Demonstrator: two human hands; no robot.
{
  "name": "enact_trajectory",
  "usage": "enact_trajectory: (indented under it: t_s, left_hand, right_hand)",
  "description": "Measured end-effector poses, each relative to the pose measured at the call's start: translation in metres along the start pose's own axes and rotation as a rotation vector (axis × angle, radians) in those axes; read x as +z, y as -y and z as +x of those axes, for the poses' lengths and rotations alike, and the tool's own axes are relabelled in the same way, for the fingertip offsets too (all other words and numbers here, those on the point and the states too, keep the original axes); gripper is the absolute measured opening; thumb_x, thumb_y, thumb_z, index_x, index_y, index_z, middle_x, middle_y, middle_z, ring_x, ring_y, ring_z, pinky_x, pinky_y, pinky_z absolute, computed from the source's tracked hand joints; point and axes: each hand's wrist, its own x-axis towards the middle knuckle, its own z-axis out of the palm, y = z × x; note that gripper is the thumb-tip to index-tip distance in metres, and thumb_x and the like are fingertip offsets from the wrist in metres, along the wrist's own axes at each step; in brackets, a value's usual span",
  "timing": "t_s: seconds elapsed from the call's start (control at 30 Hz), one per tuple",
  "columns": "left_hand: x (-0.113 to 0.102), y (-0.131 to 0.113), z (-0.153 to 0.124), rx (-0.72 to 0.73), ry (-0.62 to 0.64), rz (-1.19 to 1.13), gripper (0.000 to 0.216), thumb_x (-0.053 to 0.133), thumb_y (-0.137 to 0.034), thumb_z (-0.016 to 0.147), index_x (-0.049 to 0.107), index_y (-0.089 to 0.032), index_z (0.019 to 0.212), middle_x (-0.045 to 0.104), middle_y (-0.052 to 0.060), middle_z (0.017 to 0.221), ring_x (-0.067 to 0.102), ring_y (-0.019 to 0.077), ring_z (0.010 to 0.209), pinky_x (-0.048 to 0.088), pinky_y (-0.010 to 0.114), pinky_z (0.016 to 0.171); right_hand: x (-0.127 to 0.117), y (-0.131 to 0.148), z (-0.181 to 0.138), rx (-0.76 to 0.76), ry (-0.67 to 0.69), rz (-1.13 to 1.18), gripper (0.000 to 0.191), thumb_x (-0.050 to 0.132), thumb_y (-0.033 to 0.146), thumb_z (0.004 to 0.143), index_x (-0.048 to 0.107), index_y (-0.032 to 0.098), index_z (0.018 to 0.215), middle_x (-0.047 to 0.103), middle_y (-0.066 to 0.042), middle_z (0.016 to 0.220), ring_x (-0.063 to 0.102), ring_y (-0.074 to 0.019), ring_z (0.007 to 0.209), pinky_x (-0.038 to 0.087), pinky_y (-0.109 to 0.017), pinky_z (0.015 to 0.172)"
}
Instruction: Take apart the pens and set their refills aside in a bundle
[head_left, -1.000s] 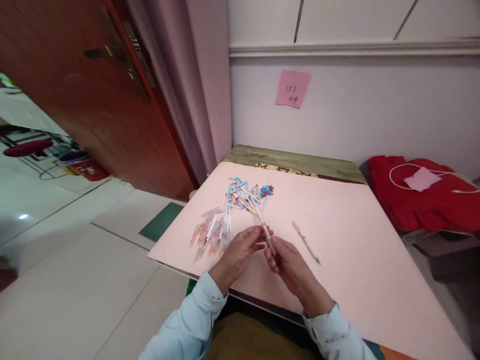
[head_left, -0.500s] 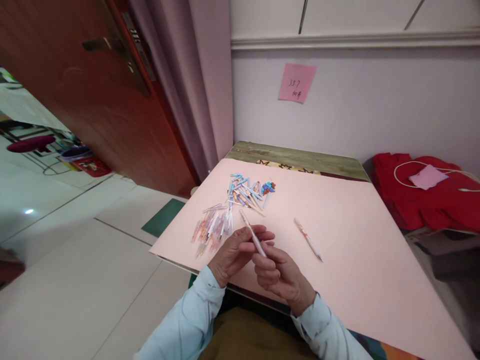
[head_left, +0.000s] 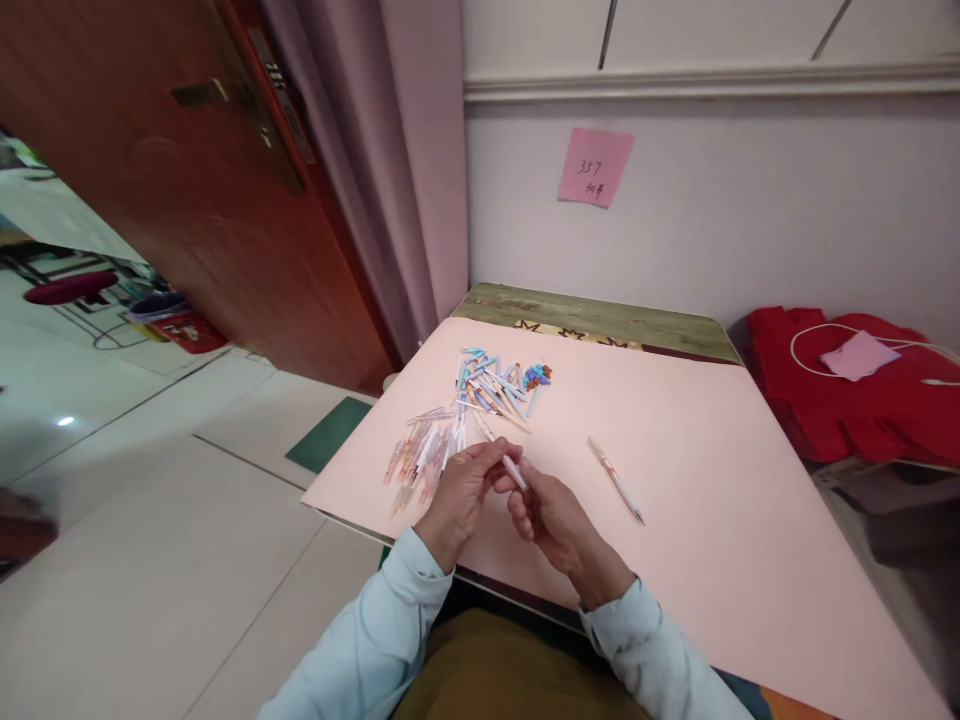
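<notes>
Between my two hands is a slim white pen, slanting up and to the left over the table. My left hand pinches its middle between thumb and fingers. The fingers of my right hand are closed round its lower end, which they partly hide. Just beyond my left hand lie a heap of clear, pinkish pen parts and a pile of blue, white and tan pen pieces. Small blue and brown pieces sit in a cluster beside that pile. To the right, a whole pen rests alone, its tip toward me.
A pale pink sheet covers the table. A red cloth with a white cable and a pink note lies at the right. Behind the table is a wall with a pink note; a brown door stands at the left.
My left fingers, loosely spread around the pen before, now pinch it. My right hand has shifted slightly up toward the left hand and covers the pen's lower end.
</notes>
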Motion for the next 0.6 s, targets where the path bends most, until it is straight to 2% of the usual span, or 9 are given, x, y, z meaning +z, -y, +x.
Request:
enact_trajectory:
  t_s: [0.07, 0.13, 0.2, 0.3, 0.37, 0.47, 0.53, 0.6]
  left_hand:
    - [0.0002, -0.0006, 0.0002, 0.021, -0.039, 0.009, 0.031, 0.079, -0.041, 0.070, 0.075, -0.011, 0.076, 0.068, 0.005, 0.068, 0.060, 0.0122, 0.062, 0.049, 0.027, 0.070]
    - [0.0002, -0.0005, 0.0016, 0.047, -0.084, 0.010, 0.029, 0.079, -0.040, 0.069, 0.074, -0.012, 0.075, 0.070, 0.006, 0.074, 0.062, 0.0129, 0.067, 0.048, 0.026, 0.071]
    - [0.0003, -0.0007, 0.0034, 0.054, -0.089, 0.022, 0.029, 0.079, -0.040, 0.069, 0.074, -0.013, 0.075, 0.071, 0.007, 0.076, 0.063, 0.0139, 0.069, 0.048, 0.027, 0.072]
    - [0.0007, -0.0026, 0.0052, 0.053, -0.076, 0.054, 0.031, 0.078, -0.043, 0.070, 0.074, -0.012, 0.077, 0.071, 0.007, 0.074, 0.063, 0.0147, 0.067, 0.048, 0.028, 0.072]
    - [0.0006, -0.0043, 0.0058, 0.069, -0.100, 0.050, 0.032, 0.079, -0.043, 0.069, 0.073, -0.012, 0.075, 0.072, 0.008, 0.075, 0.064, 0.0153, 0.069, 0.048, 0.030, 0.075]
    - [-0.0006, -0.0060, 0.0068, 0.109, -0.133, 0.023, 0.031, 0.079, -0.042, 0.069, 0.072, -0.012, 0.073, 0.072, 0.008, 0.079, 0.065, 0.0164, 0.074, 0.049, 0.031, 0.080]
    - [-0.0015, -0.0067, 0.0072, 0.108, -0.113, 0.031, 0.032, 0.078, -0.043, 0.070, 0.071, -0.012, 0.074, 0.072, 0.008, 0.079, 0.066, 0.0164, 0.073, 0.050, 0.030, 0.078]
    - [-0.0018, -0.0075, 0.0071, 0.081, -0.082, 0.046, 0.033, 0.077, -0.044, 0.071, 0.071, -0.012, 0.075, 0.072, 0.009, 0.078, 0.065, 0.0156, 0.068, 0.050, 0.030, 0.073]
  right_hand:
    - [0.0007, 0.0006, 0.0013, -0.025, -0.017, 0.036, 0.050, 0.078, 0.060, 0.067, 0.062, 0.014, 0.081, 0.059, 0.003, 0.058, 0.046, -0.0054, 0.044, 0.030, -0.017, 0.042]
    - [0.0013, 0.0012, 0.0029, -0.072, -0.052, 0.041, 0.050, 0.088, 0.049, 0.059, 0.060, 0.016, 0.084, 0.066, 0.001, 0.074, 0.054, -0.0063, 0.052, 0.035, -0.016, 0.045]
    - [0.0018, 0.0016, 0.0051, -0.045, -0.053, 0.051, 0.052, 0.083, 0.057, 0.063, 0.061, 0.018, 0.091, 0.066, 0.001, 0.075, 0.053, -0.0064, 0.050, 0.033, -0.017, 0.044]
    - [0.0025, 0.0020, 0.0078, 0.047, -0.022, 0.055, 0.059, 0.063, 0.073, 0.074, 0.064, 0.015, 0.086, 0.054, 0.004, 0.054, 0.039, -0.0047, 0.038, 0.022, -0.018, 0.038]
    - [0.0030, 0.0021, 0.0082, -0.010, -0.035, 0.043, 0.054, 0.073, 0.066, 0.069, 0.063, 0.014, 0.080, 0.053, 0.005, 0.054, 0.039, -0.0038, 0.040, 0.023, -0.017, 0.039]
    - [0.0036, 0.0022, 0.0076, -0.106, -0.061, 0.050, 0.050, 0.088, 0.047, 0.058, 0.062, 0.018, 0.089, 0.062, 0.004, 0.073, 0.052, -0.0049, 0.052, 0.031, -0.015, 0.044]
    - [0.0040, 0.0022, 0.0077, -0.047, -0.039, 0.054, 0.051, 0.081, 0.057, 0.065, 0.062, 0.019, 0.093, 0.063, 0.003, 0.073, 0.051, -0.0054, 0.050, 0.030, -0.016, 0.042]
    - [0.0048, 0.0018, 0.0080, 0.010, -0.014, 0.035, 0.055, 0.066, 0.069, 0.074, 0.064, 0.017, 0.090, 0.058, 0.004, 0.061, 0.042, -0.0048, 0.041, 0.024, -0.018, 0.039]
